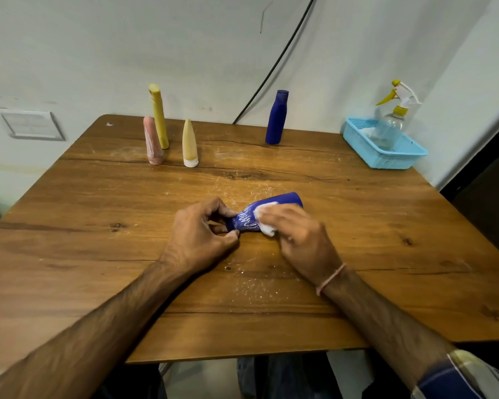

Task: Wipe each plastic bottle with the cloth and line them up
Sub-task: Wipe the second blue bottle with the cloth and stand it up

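Locate blue bottle (283,200) at frame centre, lying flat, long axis lower left to upper right. Note left hand (199,231) pinching lower-left end with curled fingers; right hand (300,237) clasping cloth (268,230) against mid-body, nearer the upper-right end.

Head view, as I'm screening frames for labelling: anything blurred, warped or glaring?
Head view: wide-angle bending bows the table edges; the right hand and cloth smear slightly with motion; the left hand, pinching the lying blue bottle, and the standing blue bottle look sharp; light soft, no glare.
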`<control>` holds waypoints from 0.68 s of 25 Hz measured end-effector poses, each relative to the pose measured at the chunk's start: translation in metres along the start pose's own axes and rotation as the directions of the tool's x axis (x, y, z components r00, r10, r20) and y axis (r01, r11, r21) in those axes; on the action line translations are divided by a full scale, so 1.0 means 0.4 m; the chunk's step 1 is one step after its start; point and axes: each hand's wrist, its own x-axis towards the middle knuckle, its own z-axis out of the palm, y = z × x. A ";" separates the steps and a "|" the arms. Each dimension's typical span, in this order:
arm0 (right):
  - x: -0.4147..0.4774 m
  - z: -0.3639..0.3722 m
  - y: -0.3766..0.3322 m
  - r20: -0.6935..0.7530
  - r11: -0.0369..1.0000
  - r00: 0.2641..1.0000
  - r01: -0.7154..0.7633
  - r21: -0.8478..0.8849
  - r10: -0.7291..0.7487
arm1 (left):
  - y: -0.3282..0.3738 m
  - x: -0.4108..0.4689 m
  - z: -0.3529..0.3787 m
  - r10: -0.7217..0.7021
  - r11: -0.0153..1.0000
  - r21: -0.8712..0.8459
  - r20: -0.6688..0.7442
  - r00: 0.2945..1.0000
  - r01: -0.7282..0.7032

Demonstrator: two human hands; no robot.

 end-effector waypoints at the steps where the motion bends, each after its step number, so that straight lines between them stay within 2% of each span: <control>1: 0.008 -0.009 0.028 -0.033 0.994 0.994 -0.102 -0.037 0.100 | 0.001 0.001 -0.001 -0.005 1.000 0.002 0.014 1.000 0.005; 3: 0.047 -0.014 0.041 -0.086 0.929 0.931 -0.361 -0.082 0.354 | 0.003 0.002 -0.003 -0.011 1.000 0.007 0.031 0.999 0.011; 4: 0.063 -0.003 0.023 -0.064 0.920 0.922 -0.385 -0.076 0.381 | 0.004 0.002 -0.004 -0.015 1.000 0.008 0.031 0.999 0.014; 5: 0.066 0.013 -0.009 -0.003 0.942 0.943 -0.331 -0.046 0.332 | 0.004 0.001 -0.005 -0.022 1.000 -0.001 0.025 0.999 0.022; 8: 0.017 0.020 -0.038 0.102 0.996 0.995 -0.014 0.092 0.004 | 0.004 -0.001 -0.002 -0.049 0.998 -0.047 -0.009 0.999 0.049; 9: 0.012 0.005 -0.017 0.082 0.996 0.996 0.010 0.090 -0.017 | 0.004 -0.001 -0.002 -0.055 0.997 -0.050 -0.013 0.998 0.054; 10: 0.020 -0.006 0.008 0.047 0.997 0.998 -0.053 0.058 0.050 | 0.004 0.001 -0.002 -0.061 0.997 -0.052 -0.007 0.998 0.060; 12: 0.056 -0.008 0.011 -0.007 0.960 0.960 -0.280 -0.024 0.280 | 0.006 0.003 -0.002 -0.070 0.996 -0.060 0.011 0.997 0.071; 13: 0.071 0.005 -0.015 -0.008 0.950 0.951 -0.311 -0.017 0.310 | 0.006 0.002 -0.002 -0.074 0.995 -0.065 0.012 0.997 0.075; 14: 0.076 0.021 -0.052 0.029 0.962 0.962 -0.272 0.022 0.272 | 0.005 0.001 -0.002 -0.074 0.995 -0.071 0.003 0.997 0.074; 17: 0.028 0.027 -0.090 0.130 0.987 0.991 -0.002 0.160 -0.019 | 0.005 -0.002 0.003 -0.075 0.985 -0.162 -0.054 0.996 0.066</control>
